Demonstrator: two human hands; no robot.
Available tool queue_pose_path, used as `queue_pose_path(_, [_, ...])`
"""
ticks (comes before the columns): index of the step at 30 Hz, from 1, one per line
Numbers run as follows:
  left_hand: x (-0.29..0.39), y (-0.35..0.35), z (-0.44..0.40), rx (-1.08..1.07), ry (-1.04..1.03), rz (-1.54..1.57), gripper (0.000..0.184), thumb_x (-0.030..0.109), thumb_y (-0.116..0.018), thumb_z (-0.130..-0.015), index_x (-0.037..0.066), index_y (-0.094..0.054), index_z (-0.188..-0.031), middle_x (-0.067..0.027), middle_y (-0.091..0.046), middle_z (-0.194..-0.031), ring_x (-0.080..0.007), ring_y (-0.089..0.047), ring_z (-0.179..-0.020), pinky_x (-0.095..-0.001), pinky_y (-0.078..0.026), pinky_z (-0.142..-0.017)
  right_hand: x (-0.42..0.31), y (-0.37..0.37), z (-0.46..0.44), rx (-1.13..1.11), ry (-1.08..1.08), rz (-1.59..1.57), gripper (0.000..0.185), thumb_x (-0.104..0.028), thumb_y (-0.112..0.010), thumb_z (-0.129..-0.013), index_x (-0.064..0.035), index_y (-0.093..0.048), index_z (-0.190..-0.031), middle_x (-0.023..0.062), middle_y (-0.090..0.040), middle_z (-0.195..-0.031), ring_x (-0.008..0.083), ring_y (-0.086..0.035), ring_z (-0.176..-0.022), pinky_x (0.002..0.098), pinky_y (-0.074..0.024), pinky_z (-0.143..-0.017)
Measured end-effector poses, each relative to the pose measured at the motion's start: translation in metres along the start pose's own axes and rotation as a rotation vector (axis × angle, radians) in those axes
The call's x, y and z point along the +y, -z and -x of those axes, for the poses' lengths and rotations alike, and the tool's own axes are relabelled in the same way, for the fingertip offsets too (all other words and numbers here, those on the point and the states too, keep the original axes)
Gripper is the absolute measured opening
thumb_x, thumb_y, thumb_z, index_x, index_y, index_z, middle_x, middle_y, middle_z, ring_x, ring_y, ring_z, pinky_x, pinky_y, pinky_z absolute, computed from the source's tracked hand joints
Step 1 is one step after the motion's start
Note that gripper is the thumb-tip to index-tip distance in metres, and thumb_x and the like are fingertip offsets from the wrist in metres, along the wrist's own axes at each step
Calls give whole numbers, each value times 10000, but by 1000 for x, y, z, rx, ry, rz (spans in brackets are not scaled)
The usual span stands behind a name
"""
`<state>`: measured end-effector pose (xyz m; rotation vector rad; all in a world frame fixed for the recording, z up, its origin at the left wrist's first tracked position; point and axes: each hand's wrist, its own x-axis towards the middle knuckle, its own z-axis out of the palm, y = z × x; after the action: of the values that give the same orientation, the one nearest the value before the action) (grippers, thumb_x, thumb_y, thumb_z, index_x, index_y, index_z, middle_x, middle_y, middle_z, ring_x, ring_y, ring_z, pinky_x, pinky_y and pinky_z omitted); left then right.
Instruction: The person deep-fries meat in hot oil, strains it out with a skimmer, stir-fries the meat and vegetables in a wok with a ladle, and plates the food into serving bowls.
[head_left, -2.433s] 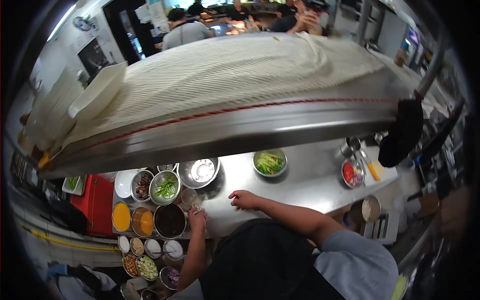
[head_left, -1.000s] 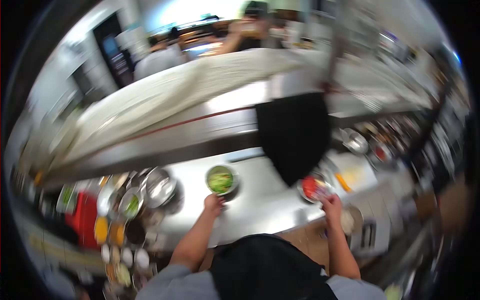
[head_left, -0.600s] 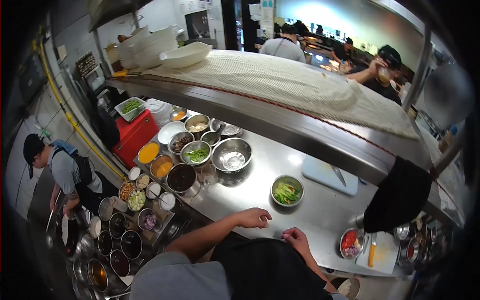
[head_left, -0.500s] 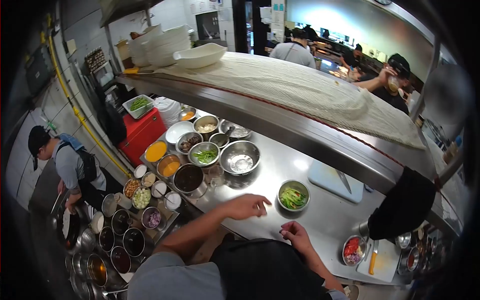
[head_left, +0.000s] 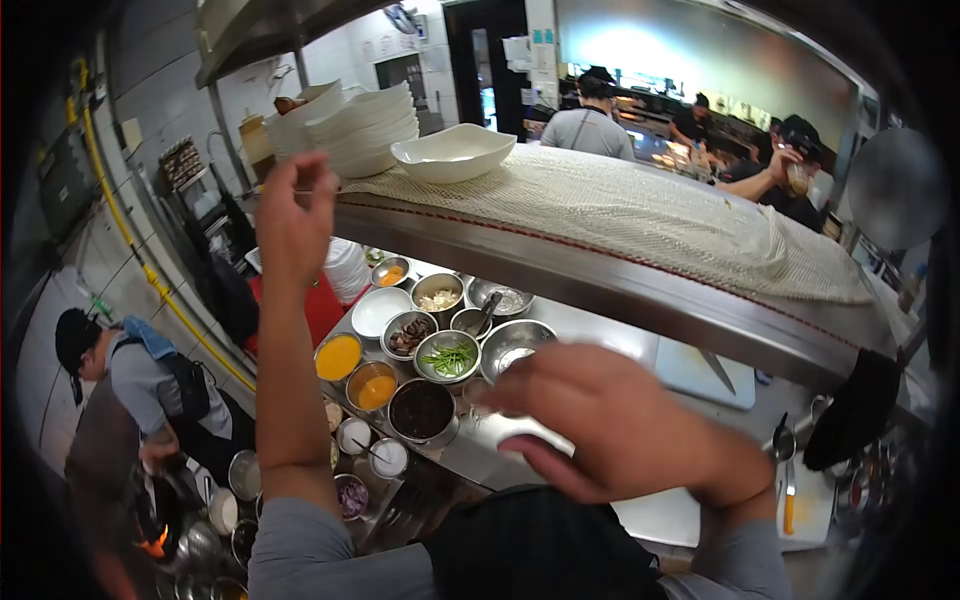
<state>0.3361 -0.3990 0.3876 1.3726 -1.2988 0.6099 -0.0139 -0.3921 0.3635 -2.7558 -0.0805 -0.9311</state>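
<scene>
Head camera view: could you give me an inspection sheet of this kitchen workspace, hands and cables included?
Surface: steel counter, bare metal showing in places.
Job's things: stack of white dishes and lone white dish on the shelf.
Clutter: bowl of green vegetables, dark-filled pot and others crowd the counter; a knife lies on a cutting board.
Left hand: raised beside the stack; contact unclear.
Right hand: blurred, looks open, nothing seen in it.
Cables: none clearly seen; a yellow pipe runs down at left.
Surroundings: co-worker leans forward, flame nearby; other people beyond the shelf.
</scene>
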Motion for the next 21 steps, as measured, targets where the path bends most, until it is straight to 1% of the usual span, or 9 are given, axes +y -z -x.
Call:
queue_pose_path(2, [-25, -2, -35, 5, -73, -44, 223, 129, -608, -916, 26, -651, -1110, -125, -675, -1019, -235, -656, -933, -340, -500, -854, -6, 13, -32, 62, -73, 177, 398, -57, -722, -775, -40, -611, -1157, 143, -625, -994, 320, -635, -860, 396, -517, -738])
queue_pose_path(4, [-51, -8, -63, 40, -209, -162, 249, 126, -554, -928, 7, -642, -1129, -196, -656, -1072, -327, -648, -987, -384, -486, -905, -6, 15, -63, 110, -200, 363, 407, -59, -703, -790, -15, -573, -1173, 173, -608, -1033, 352, -636, -881, 442, -508, -734])
queue_pose_path(5, [-62, -10, -73, 29, -217, -123, 249, 126, -554, -928, 7, -642, -1129, -196, -656, -1072, -327, -648, -987, -384, -486, -905, 2, 10, -76, 162, -236, 455, 412, -68, -693, -800, -9, -560, -1186, 185, -601, -1059, 366, -637, -893, 458, -507, -734])
queue_pose_path(8, [-92, -26, -95, -210, -374, -139, 284, 83, -492, -921, -6, -632, -1151, -243, -650, -1079, -413, -614, -1014, -405, -471, -928, 39, -16, -113, 173, -338, 542, 341, -104, -658, -832, 21, -551, -1131, 210, -583, -1096, 382, -643, -928, 469, -524, -760])
queue_pose_path(11, [-112, -35, -110, -221, -431, -248, 295, 75, -487, -913, -21, -622, -1157, -253, -654, -1087, -417, -612, -1014, -396, -471, -918, 63, -41, -148, 121, -476, 563, 286, -79, -631, -811, 38, -552, -1060, 208, -586, -1077, 373, -656, -943, 451, -548, -769])
queue_pose_path(15, [-112, -30, -130, -435, -328, -150, 259, 101, -518, -908, -37, -608, -1107, -253, -655, -1055, -393, -629, -991, -395, -459, -869, 90, -65, -184, 259, -433, 719, 318, -96, -650, -773, 30, -598, -1060, 174, -654, -1052, 322, -692, -915, 412, -561, -754])
queue_pose_path(17, [-99, -27, -125, -336, -277, -78, 266, 124, -556, -902, -41, -602, -1106, -242, -660, -1048, -382, -633, -995, -391, -456, -874, 92, -65, -194, 202, -524, 732, 288, -98, -659, -765, 7, -635, -1032, 166, -676, -1035, 308, -698, -922, 399, -560, -754])
queue_pose_path(19, [-94, -20, -134, -435, -228, -150, 351, 138, -596, -885, -54, -592, -1180, -250, -652, -1133, -386, -626, -1058, -384, -455, -925, 93, -64, -203, 156, -585, 723, 261, -100, -668, -757, -15, -672, -1004, 157, -697, -1018, 294, -704, -929, 386, -560, -755])
queue_pose_path(21, [-107, -22, -140, -286, -384, -244, 426, 126, -611, -867, -60, -573, -1248, -258, -626, -1222, -383, -609, -1128, -388, -444, -987, 93, -62, -209, 69, -697, 705, 183, -110, -678, -757, -70, -730, -928, 142, -717, -991, 279, -707, -941, 376, -557, -756])
